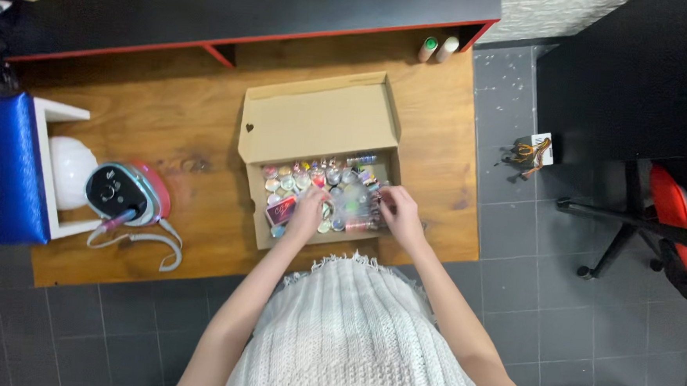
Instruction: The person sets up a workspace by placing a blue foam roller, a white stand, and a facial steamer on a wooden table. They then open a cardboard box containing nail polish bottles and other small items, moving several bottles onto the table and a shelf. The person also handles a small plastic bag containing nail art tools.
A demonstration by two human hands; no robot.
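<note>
An open cardboard box (258,204) lies on the wooden desk (198,130), its lid (316,119) folded back flat. Inside are several small round jars and little bottles (305,177) in mixed colours, plus a pink flat packet (281,210). My left hand (308,211) is inside the box at its front middle, fingers curled on the small items. My right hand (399,213) is at the box's right front corner. Between the two hands sits a clear plastic packet (354,205) that both appear to touch.
A nail drill unit (120,193) with a corded handpiece (134,233) sits left of the box. Farther left stand a white lamp (70,171) and a blue padded rest (8,167). Two small bottles (437,49) lie at the desk's back. An office chair (655,225) stands right.
</note>
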